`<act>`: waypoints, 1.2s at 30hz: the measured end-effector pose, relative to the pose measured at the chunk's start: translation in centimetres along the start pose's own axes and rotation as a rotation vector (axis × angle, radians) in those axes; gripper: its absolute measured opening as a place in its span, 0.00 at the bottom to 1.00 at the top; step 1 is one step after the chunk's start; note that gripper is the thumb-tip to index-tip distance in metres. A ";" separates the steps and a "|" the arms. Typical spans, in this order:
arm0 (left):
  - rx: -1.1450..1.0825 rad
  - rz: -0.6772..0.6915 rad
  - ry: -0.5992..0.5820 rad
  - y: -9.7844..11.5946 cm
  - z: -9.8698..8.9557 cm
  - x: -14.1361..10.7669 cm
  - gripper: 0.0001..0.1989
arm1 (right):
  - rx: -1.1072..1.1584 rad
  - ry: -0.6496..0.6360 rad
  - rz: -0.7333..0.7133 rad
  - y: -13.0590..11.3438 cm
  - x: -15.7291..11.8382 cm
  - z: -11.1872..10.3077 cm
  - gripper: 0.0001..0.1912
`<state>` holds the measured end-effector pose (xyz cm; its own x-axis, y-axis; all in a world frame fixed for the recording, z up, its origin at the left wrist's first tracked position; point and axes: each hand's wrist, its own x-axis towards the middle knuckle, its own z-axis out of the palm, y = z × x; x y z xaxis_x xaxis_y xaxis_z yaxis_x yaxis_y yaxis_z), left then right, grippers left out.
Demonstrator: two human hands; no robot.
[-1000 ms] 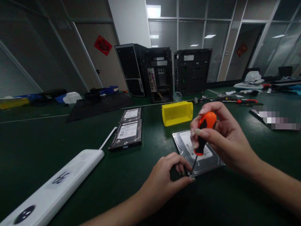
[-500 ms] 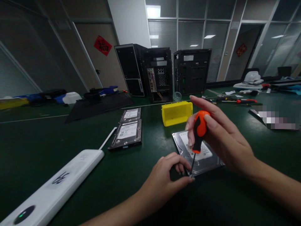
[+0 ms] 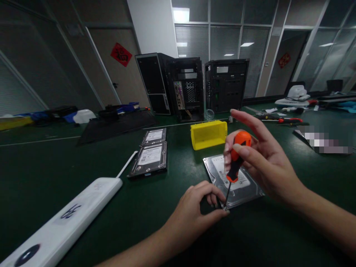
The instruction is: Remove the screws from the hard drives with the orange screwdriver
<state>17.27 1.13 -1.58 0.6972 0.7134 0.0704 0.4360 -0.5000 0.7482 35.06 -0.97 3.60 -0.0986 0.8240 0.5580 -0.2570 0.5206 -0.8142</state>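
A silver hard drive (image 3: 244,194) with a white label lies flat on the green table in front of me. My right hand (image 3: 264,159) grips a short orange-and-black screwdriver (image 3: 236,163), its index finger raised off the handle. The screwdriver's shaft slants down so that its tip meets the drive's near left corner. At that same corner, my left hand (image 3: 198,205) pinches the drive between thumb and fingers, right beside the tip. Whatever lies under the tip is too small to make out.
Two more hard drives (image 3: 150,157) lie to the left, past a white device marked 39 (image 3: 91,200). A yellow bin (image 3: 208,135) stands behind the silver drive. Computer cases (image 3: 189,89) line the back; tools such as red-handled pliers (image 3: 289,120) lie at right.
My right hand's fingers have shifted around the screwdriver handle, which has turned and leans slightly more to the right. My left hand stays at the drive's corner.
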 end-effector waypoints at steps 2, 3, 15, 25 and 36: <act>0.001 0.002 -0.002 0.0 0.0 0.0 0.09 | 0.002 -0.002 0.015 0.1 0.0 0.0 0.19; 0.001 0.003 -0.003 0.0 0.0 0.0 0.09 | 0.009 -0.004 0.019 0.2 0.0 -0.1 0.15; 0.077 0.007 -0.019 0.1 0.1 0.2 0.12 | 0.184 -0.061 0.067 0.6 0.1 0.3 0.05; 0.228 0.024 0.038 0.4 0.6 0.1 0.13 | 0.273 -0.153 0.061 1.3 1.8 0.2 0.05; 0.329 0.048 0.075 -0.1 0.1 4.3 0.10 | 0.236 -0.143 0.008 2.4 4.6 -1.2 0.03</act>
<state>20.33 4.22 -1.43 0.6829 0.7132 0.1580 0.5724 -0.6568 0.4910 35.12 4.39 4.01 -0.2317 0.7791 0.5825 -0.4708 0.4342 -0.7680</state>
